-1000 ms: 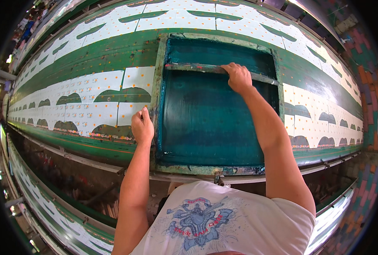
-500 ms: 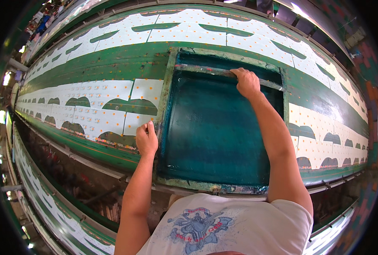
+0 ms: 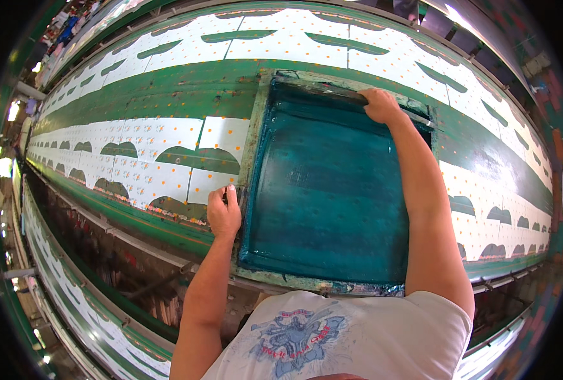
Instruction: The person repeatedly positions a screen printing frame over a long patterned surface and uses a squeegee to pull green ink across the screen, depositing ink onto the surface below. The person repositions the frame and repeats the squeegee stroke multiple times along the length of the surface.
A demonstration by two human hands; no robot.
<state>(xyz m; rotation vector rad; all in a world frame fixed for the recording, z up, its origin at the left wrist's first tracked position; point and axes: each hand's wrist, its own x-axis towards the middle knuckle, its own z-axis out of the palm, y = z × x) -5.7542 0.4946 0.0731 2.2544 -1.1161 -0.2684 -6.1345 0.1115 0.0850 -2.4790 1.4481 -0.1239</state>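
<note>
A printing screen in a worn wooden frame lies on the long green table, its recessed face coated in dark teal ink. My right hand is closed over the squeegee at the screen's far side. Much of that bar is hidden by the hand and the frame's far edge. Beside the frame's left rail, my left hand has curled fingers and a raised thumb. Something small and dark shows between thumb and finger, too small to name. White cut pieces with orange dots lie left of the screen.
More white dotted pieces run along the table's far side and to the right of the screen. A metal rail follows the table's near edge. Another table with white pieces stands at lower left.
My right hand has pushed the squeegee away from me, up against the screen's far side. The left hand stays closed beside the frame; the whole view has shifted slightly.
</note>
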